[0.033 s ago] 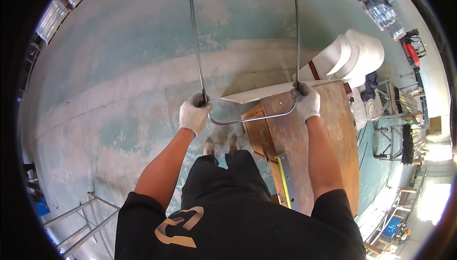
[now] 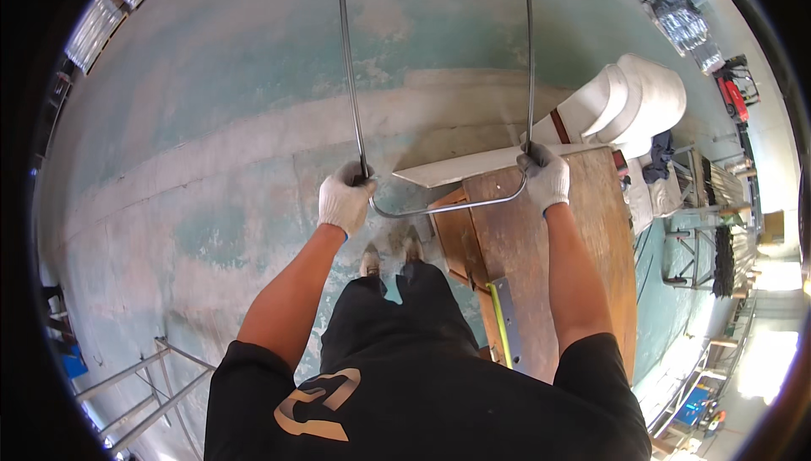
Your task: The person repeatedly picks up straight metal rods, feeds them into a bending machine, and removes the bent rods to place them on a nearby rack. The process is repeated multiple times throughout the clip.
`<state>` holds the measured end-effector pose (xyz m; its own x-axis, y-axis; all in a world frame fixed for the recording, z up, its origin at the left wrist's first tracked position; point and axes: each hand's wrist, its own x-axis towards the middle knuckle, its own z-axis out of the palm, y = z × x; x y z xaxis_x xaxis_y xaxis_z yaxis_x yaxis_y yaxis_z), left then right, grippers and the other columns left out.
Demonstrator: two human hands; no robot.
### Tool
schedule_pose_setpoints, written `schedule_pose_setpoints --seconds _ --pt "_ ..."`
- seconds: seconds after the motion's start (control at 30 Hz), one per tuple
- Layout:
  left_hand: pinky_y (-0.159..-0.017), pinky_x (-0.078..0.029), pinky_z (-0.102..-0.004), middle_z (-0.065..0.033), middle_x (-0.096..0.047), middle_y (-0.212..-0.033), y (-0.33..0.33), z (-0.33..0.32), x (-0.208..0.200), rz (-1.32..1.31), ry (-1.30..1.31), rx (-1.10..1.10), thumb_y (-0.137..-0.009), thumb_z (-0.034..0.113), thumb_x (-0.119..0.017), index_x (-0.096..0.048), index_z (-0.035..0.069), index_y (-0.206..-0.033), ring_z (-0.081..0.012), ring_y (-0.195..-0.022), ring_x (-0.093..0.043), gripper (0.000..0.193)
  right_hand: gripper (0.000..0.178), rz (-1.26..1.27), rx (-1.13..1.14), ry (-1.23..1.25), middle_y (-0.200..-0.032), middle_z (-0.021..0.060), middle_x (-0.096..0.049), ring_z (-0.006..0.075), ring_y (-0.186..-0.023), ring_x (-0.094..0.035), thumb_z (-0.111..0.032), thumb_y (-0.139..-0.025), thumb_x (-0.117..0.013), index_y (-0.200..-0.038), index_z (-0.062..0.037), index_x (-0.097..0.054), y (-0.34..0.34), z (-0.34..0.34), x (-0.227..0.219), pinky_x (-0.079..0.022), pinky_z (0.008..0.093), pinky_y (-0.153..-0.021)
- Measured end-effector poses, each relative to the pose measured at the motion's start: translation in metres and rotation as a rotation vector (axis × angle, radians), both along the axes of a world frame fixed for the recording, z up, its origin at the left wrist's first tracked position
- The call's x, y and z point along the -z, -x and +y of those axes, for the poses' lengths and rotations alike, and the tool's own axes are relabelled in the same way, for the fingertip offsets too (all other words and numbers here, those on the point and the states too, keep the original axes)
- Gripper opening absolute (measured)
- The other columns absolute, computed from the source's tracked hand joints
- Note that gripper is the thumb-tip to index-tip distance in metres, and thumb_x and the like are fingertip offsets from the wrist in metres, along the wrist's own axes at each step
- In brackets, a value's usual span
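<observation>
A long U-shaped bent metal tube [image 2: 448,209] stretches out in front of me, its two straight sides running past the top of the view. My left hand [image 2: 345,197], in a white work glove with dark fingers, is closed around the left side just above the bend. At the matching spot on the right side, my right hand [image 2: 545,177] grips the tube in the same kind of glove. The curved end hangs nearest my body, partly over a brown wooden table [image 2: 557,250]. The tube's far ends are out of view.
White rolled sheets [image 2: 629,102] and a long white panel [image 2: 456,165] lie at the table's far side. A yellow-green strip [image 2: 500,326] rests along its left edge. Metal frames [image 2: 148,385] stand at lower left; racks with rods [image 2: 722,250] stand at right.
</observation>
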<state>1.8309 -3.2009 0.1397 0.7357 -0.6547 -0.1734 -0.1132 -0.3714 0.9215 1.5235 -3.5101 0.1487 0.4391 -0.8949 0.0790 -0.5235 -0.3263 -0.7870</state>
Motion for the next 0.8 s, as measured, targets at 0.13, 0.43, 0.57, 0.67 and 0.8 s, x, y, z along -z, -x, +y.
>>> schedule_pose_setpoints --seconds 0.13,0.43,0.57,0.67,0.8 --pt "-0.082 -0.060 -0.0340 -0.0084 -0.080 -0.095 -0.012 -0.071 0.019 0.060 -0.085 -0.058 -0.095 0.012 -0.079 -0.080 0.001 -0.117 -0.0149 -0.088 -0.075 0.025 0.029 -0.100 -0.042 -0.155 -0.101 0.0057 -0.081 0.0111 -0.086 -0.071 -0.002 -0.104 -0.078 -0.131 0.0066 -0.078 -0.036 -0.073 0.026 -0.060 0.0290 -0.081" --pt "-0.086 -0.061 -0.0347 -0.0090 -0.082 -0.102 -0.003 -0.160 0.084 0.143 -0.211 -0.158 -0.094 0.009 -0.081 -0.081 -0.001 -0.122 -0.0159 -0.092 -0.075 0.030 0.027 -0.049 -0.095 -0.273 -0.097 0.0052 -0.082 0.0110 -0.084 -0.071 -0.002 -0.102 -0.079 -0.128 0.0043 -0.080 -0.050 -0.183 0.119 -0.059 0.0290 -0.079" --pt "-0.094 -0.061 -0.0377 -0.0155 -0.085 -0.108 0.011 -0.171 0.114 0.145 -0.294 -0.164 -0.094 0.017 -0.079 -0.081 0.002 -0.120 -0.0238 -0.100 -0.080 0.030 0.028 -0.024 -0.124 -0.338 -0.097 0.0055 -0.080 0.0112 -0.083 -0.070 -0.002 -0.102 -0.079 -0.129 0.0055 -0.078 -0.034 -0.195 0.146 -0.059 0.0288 -0.079" --pt "-0.095 -0.061 -0.0377 -0.0158 -0.085 -0.109 0.017 -0.173 0.141 0.175 -0.268 -0.172 -0.094 0.017 -0.079 -0.081 0.001 -0.121 -0.0243 -0.101 -0.080 0.032 0.029 -0.003 -0.163 -0.327 -0.098 0.0059 -0.080 0.0116 -0.083 -0.070 -0.002 -0.104 -0.079 -0.131 0.0064 -0.077 -0.022 -0.204 0.167 -0.059 0.0284 -0.079" --pt "-0.083 -0.062 -0.0361 -0.0076 -0.080 -0.106 0.021 -0.186 0.146 0.147 -0.314 -0.183 -0.097 0.006 -0.080 -0.079 -0.001 -0.125 -0.0166 -0.093 -0.073 0.030 0.028 -0.021 -0.188 -0.293 -0.095 0.0071 -0.081 0.0122 -0.082 -0.072 -0.006 -0.103 -0.079 -0.129 0.0054 -0.079 -0.016 -0.208 0.175 -0.059 0.0292 -0.080"
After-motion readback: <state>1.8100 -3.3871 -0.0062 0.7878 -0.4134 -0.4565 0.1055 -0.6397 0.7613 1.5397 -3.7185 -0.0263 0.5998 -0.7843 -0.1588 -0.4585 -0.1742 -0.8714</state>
